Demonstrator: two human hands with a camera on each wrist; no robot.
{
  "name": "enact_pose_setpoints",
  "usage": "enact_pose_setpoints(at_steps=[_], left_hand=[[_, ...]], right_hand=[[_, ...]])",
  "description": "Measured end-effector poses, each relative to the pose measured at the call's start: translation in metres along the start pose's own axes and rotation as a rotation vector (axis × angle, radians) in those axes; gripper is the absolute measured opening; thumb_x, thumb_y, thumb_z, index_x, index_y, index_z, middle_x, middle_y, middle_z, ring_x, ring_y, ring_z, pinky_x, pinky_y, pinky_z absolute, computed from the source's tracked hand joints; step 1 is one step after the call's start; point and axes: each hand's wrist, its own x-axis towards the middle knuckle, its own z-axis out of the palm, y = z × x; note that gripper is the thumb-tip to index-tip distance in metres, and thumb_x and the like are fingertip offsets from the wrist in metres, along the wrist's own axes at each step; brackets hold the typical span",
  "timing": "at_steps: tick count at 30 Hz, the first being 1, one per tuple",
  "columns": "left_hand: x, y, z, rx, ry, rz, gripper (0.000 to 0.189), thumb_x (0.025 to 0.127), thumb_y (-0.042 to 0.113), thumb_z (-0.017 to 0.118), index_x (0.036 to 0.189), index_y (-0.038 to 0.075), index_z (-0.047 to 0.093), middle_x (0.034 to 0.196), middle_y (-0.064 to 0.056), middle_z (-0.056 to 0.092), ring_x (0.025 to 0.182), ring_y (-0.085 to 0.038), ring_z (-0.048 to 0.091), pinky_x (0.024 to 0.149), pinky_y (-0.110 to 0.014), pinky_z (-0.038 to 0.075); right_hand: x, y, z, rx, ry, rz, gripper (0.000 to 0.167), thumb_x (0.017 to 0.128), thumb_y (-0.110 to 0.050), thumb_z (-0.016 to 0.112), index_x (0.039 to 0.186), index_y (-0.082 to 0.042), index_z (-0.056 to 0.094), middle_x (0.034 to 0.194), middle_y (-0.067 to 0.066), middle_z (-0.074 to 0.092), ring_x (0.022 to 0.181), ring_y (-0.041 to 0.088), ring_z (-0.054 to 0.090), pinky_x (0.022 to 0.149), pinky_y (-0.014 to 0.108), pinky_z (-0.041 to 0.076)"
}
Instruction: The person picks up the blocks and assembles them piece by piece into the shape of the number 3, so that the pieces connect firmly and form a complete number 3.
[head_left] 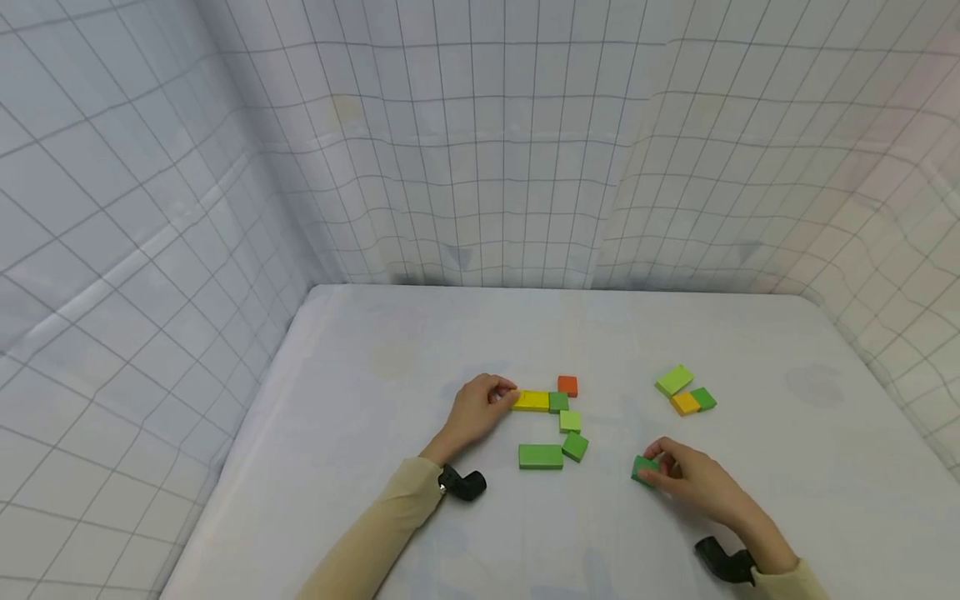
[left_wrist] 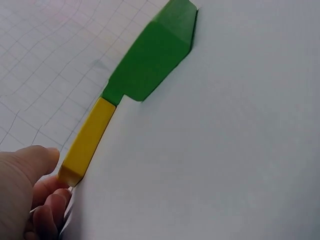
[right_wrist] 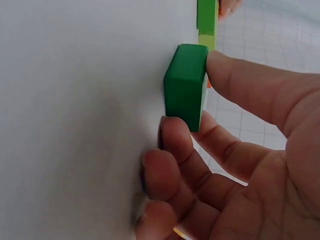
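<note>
At the left end of a long yellow block [head_left: 532,402], the thumb and fingertips of my left hand [head_left: 476,411] pinch its edges. The yellow block's other end meets a small green block [head_left: 558,403]. Between thumb and fingers my right hand [head_left: 697,483] holds a dark green block [head_left: 643,468], close over the table; its broad face shows in the right wrist view. Below the small green block come a light green block [head_left: 570,422] and a turned green block [head_left: 575,447]. A long green block [head_left: 541,457] lies left of that turned one.
An orange-red block [head_left: 567,386] sits just behind the row. Farther right, a light green block [head_left: 674,381], an orange-yellow block [head_left: 686,404] and a green block [head_left: 703,399] lie grouped together. Gridded white curtains [head_left: 480,167] hang behind and beside the white table [head_left: 375,333].
</note>
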Motion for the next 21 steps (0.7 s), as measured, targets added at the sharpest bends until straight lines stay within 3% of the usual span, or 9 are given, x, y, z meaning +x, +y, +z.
enact_pose_setpoints(at_steps=[7,14,21], left_hand=[[0.005,-0.001,-0.007,0.0,-0.072,0.012,0.018,0.091,0.029,0.066,0.099,0.013,0.071,0.082,0.008,0.057,0.067,-0.009,0.048,0.063,-0.025,0.039],[0.006,-0.003,-0.008,0.003,-0.069,0.022,0.016,0.09,0.029,0.067,0.097,0.015,0.072,0.081,0.008,0.057,0.067,-0.008,0.048,0.063,-0.025,0.039],[0.006,-0.005,-0.006,0.0,-0.071,0.024,0.017,0.09,0.029,0.067,0.098,0.015,0.072,0.081,0.008,0.056,0.067,-0.008,0.047,0.062,-0.025,0.039]], right_hand=[[0.002,-0.01,0.012,0.058,-0.076,-0.059,0.028,0.085,-0.036,0.07,0.098,-0.012,0.063,0.073,-0.004,0.052,0.062,0.007,0.045,0.055,0.025,0.038],[0.011,-0.029,0.037,0.1,-0.177,-0.11,0.023,0.083,-0.037,0.072,0.101,-0.022,0.071,0.071,-0.008,0.054,0.06,0.005,0.046,0.055,0.023,0.038],[0.02,-0.058,0.06,0.062,-0.233,-0.19,0.021,0.085,-0.037,0.071,0.1,-0.023,0.073,0.067,-0.012,0.052,0.058,0.003,0.043,0.053,0.022,0.035]])
